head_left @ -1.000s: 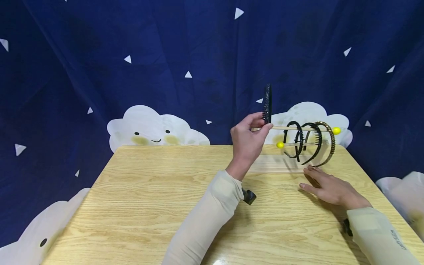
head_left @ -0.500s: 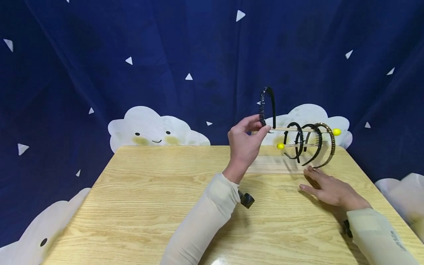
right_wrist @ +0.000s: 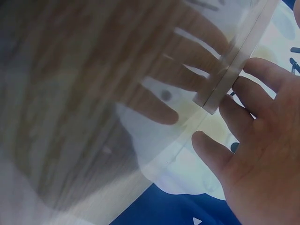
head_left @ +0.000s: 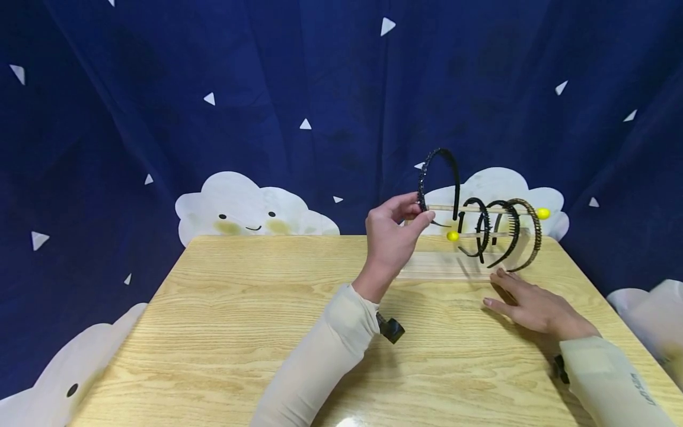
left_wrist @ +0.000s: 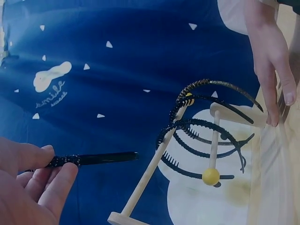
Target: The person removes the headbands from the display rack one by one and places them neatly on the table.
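Note:
My left hand pinches one end of a black sparkly headband, held upright as an arch near the left part of a wooden headband rack. In the left wrist view, this headband appears edge-on, apart from the rack's long rod. Several headbands hang on the rack's right part, among them a black toothed one and a brown-gold one. My right hand has its fingers extended, fingertips at the front edge of the rack's base.
Yellow balls cap the rack's rods. The rack stands near the back edge of the wood-grain table. Behind hangs a dark blue curtain with white clouds and triangles.
The headband in my left hand has turned from edge-on to an arch facing the head camera and has come slightly lower. My left hand moved a little down and left; the right hand stayed put.

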A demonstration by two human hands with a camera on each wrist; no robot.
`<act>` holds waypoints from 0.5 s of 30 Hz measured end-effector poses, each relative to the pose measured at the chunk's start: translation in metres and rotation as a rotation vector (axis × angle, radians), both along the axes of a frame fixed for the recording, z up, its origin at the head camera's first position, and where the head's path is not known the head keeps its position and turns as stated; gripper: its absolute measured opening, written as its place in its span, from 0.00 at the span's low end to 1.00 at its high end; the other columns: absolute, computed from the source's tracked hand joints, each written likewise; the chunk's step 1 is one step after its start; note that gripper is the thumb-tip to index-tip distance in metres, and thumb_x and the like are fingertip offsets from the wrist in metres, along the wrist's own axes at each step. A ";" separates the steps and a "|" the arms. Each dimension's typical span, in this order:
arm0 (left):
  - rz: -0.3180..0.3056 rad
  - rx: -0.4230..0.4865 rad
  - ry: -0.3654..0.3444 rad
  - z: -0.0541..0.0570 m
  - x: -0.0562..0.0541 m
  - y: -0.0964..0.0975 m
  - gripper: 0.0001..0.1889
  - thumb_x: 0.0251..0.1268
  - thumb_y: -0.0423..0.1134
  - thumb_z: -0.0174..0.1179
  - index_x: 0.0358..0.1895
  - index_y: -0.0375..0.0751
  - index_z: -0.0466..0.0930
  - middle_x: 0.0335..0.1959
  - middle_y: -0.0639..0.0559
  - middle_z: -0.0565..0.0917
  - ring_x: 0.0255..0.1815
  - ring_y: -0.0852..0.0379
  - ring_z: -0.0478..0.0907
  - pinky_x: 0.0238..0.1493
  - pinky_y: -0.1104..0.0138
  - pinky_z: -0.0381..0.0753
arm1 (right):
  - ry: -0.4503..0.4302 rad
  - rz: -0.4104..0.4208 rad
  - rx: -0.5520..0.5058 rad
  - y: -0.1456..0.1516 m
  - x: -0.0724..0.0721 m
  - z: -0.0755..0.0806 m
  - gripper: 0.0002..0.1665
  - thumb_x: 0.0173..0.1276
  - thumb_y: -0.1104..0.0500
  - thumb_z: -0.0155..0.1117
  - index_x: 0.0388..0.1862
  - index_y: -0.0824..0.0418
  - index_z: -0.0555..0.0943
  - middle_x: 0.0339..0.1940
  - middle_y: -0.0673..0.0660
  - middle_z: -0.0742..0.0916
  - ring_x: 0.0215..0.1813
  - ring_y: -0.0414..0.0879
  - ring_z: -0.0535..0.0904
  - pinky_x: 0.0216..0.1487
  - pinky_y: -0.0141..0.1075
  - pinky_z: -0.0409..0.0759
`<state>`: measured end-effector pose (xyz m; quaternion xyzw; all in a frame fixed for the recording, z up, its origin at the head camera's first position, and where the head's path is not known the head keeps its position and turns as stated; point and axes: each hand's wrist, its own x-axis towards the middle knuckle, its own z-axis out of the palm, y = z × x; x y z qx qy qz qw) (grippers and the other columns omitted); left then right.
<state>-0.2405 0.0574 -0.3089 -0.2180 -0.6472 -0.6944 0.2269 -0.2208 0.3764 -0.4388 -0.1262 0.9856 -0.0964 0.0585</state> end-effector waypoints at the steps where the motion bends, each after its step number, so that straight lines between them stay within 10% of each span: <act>1: -0.011 0.008 -0.007 0.000 0.001 -0.001 0.16 0.58 0.27 0.72 0.50 0.29 0.85 0.31 0.47 0.86 0.34 0.65 0.83 0.45 0.68 0.83 | 0.001 0.001 -0.002 0.000 0.000 0.000 0.53 0.72 0.27 0.49 0.78 0.65 0.62 0.79 0.69 0.60 0.76 0.71 0.55 0.56 0.72 0.67; 15: -0.175 0.041 -0.165 -0.012 0.010 -0.008 0.18 0.57 0.23 0.70 0.52 0.25 0.83 0.34 0.41 0.87 0.33 0.60 0.83 0.39 0.64 0.86 | -0.004 0.007 -0.013 0.000 0.000 0.000 0.53 0.72 0.27 0.50 0.78 0.65 0.62 0.79 0.70 0.60 0.75 0.71 0.55 0.56 0.72 0.67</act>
